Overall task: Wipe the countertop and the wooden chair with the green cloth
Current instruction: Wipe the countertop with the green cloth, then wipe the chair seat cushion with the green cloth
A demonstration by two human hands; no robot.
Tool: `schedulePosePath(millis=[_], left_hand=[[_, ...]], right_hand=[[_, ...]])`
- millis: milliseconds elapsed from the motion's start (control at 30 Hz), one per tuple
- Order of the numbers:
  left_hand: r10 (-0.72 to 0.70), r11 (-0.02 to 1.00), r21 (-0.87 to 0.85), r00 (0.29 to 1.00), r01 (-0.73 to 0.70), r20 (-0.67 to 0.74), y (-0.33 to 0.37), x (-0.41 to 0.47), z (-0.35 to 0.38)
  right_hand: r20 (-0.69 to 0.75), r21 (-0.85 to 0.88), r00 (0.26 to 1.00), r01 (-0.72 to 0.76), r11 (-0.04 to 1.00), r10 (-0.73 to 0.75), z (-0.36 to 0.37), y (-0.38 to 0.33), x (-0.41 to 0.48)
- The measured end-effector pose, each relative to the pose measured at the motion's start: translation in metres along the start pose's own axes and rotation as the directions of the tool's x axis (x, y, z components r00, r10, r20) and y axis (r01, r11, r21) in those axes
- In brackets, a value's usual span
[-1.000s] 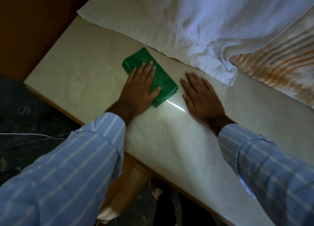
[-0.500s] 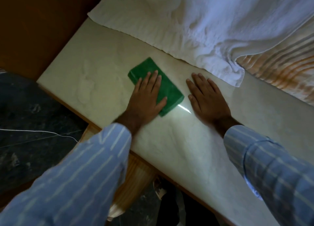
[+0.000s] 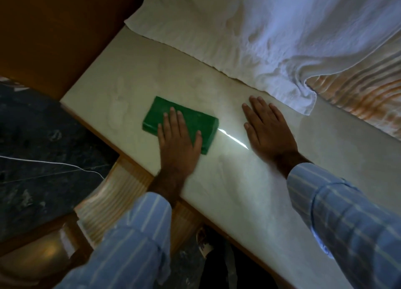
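A folded green cloth lies flat on the pale stone countertop. My left hand presses down on the cloth's near half with fingers spread, palm flat. My right hand rests flat on the bare countertop to the right of the cloth, a hand's width away, holding nothing. A light wooden chair shows below the counter's near edge, partly hidden by my left sleeve.
A white towel covers the back of the counter, its hem just beyond my right fingertips. A striped orange fabric lies at the right. Brown wood panel at upper left, dark floor with a thin white cord.
My left hand has slid the green cloth to the left, away from my right hand, and turned it more crosswise. The gap between cloth and right hand has widened. The right hand stays planted.
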State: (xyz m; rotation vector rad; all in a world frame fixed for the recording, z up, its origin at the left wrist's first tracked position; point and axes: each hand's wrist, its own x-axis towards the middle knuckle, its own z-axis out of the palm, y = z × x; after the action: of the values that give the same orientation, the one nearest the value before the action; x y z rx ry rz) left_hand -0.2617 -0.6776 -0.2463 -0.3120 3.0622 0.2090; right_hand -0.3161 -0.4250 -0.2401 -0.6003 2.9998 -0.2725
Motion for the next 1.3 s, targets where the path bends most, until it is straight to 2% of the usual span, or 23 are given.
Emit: schedulePosePath(millis=[100,200,300,400,500,600,700,767,867,933,1000,1167,1233,1300], left_hand=[[0.028,0.999,0.033,0.997,-0.031,0.066,0.016,-0.021,-0.008],[0.046,0.998,0.043,0.997,-0.049,0.062,0.012,0.001,-0.031],[-0.079,0.997,-0.010,0.997,0.079,-0.023,-0.009,0.029,-0.051],[-0.251,0.965,-0.055,0.965,0.256,0.074,-0.029,0.041,-0.055],[-0.264,0.954,-0.112,0.956,0.279,0.127,-0.039,0.044,-0.050],[-0.305,0.897,-0.283,0.938,0.341,0.165,-0.048,0.040,-0.048],[-0.360,0.775,-0.491,0.916,0.399,0.176,-0.062,0.017,-0.046],[-0.441,0.622,-0.653,0.883,0.432,0.164,-0.075,-0.014,-0.043],[-0.528,0.371,-0.839,0.833,0.399,0.163,-0.101,-0.067,-0.037],[-0.571,0.216,-0.909,0.802,0.356,0.178,-0.126,-0.103,-0.032],[-0.599,0.105,-0.934,0.772,0.341,0.214,-0.153,-0.136,-0.028],[-0.658,0.013,-0.921,0.697,0.390,0.286,-0.222,-0.219,-0.013],[-0.680,-0.011,-0.906,0.661,0.422,0.316,-0.244,-0.250,0.006],[-0.696,-0.062,-0.889,0.618,0.454,0.365,-0.261,-0.281,0.034]], right_hand=[[0.026,0.026,1.000,0.003,1.000,-0.003,-0.004,-0.002,-0.001],[0.043,0.097,0.995,-0.092,0.991,0.088,-0.013,-0.014,0.003],[0.045,0.220,0.987,-0.159,0.962,0.153,-0.023,-0.039,0.018],[0.150,0.246,0.987,-0.101,0.964,0.065,-0.029,-0.063,0.028],[0.278,0.287,0.959,-0.137,0.948,0.054,-0.026,-0.078,0.036],[0.352,0.377,0.931,-0.240,0.895,0.101,-0.023,-0.088,0.042],[0.347,0.491,0.932,-0.278,0.826,0.108,-0.025,-0.100,0.041],[0.321,0.579,0.945,-0.246,0.777,0.061,-0.024,-0.118,0.036],[0.320,0.689,0.947,-0.232,0.686,-0.001,-0.018,-0.156,0.025],[0.298,0.731,0.953,-0.196,0.654,-0.048,-0.010,-0.186,0.017],[0.277,0.754,0.956,-0.151,0.639,-0.101,-0.002,-0.218,0.012],[0.340,0.754,0.922,-0.150,0.639,-0.184,0.039,-0.298,-0.019],[0.415,0.754,0.890,-0.220,0.620,-0.190,0.069,-0.321,-0.040],[0.545,0.749,0.817,-0.372,0.548,-0.190,0.106,-0.338,-0.066]])
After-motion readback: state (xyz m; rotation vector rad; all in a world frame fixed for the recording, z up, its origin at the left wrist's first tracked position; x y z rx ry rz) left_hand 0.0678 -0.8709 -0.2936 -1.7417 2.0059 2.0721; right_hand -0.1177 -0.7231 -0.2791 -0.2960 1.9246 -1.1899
